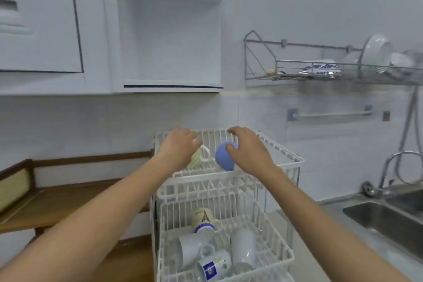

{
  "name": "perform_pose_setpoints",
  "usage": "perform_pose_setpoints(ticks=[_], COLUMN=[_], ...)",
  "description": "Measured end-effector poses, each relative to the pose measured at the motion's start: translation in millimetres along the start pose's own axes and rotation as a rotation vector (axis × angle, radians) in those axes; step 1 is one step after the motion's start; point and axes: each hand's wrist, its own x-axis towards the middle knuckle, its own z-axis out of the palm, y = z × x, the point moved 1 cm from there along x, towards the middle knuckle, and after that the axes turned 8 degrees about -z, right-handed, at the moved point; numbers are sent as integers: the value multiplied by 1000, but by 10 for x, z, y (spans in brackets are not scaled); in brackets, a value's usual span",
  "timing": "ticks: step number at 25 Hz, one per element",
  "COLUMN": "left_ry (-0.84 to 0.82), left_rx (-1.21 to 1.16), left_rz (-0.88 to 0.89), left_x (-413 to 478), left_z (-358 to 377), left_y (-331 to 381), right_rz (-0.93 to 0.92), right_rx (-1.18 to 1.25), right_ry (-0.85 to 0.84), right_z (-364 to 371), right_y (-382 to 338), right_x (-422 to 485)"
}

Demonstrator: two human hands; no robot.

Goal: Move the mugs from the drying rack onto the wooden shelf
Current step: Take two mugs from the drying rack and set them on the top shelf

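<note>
White-tiled kitchen. Wooden shelf (pixel 68 199) at left carries no mugs in view; transfer not begun. Two-tier white drying rack (pixel 295 162) beside it: four mugs (pixel 242 247) in the lower tier. Upper tier: left hand (pixel 178 146) closed over a pale dotted mug (pixel 196 160), apparently gripping; right hand (pixel 247 151) half-curled against a blue mug (pixel 224 155), grip unconfirmed

We see a white drying rack (pixel 229 192), one plain blue mug (pixel 225 155), one cream mug (pixel 196 158) with small dots, and a brown wooden shelf (pixel 68 199).
</note>
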Motion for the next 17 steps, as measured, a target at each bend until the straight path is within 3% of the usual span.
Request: perform_pose_setpoints(ticks=[4,8,12,17], left_ry=[-118,-154,-127,-126], left_rx=[297,382,398,459], left_rz=[115,287,444,575], left_x=[357,565,743,796], left_z=[150,442,675,793], left_y=[89,188,63,22], right_rz=[185,180,242,312], right_rx=[-239,-353,-225,-132], right_ry=[-401,-589,-849,-834], right_z=[110,235,277,331], right_y=[394,575,647,745], right_x=[337,593,731,760])
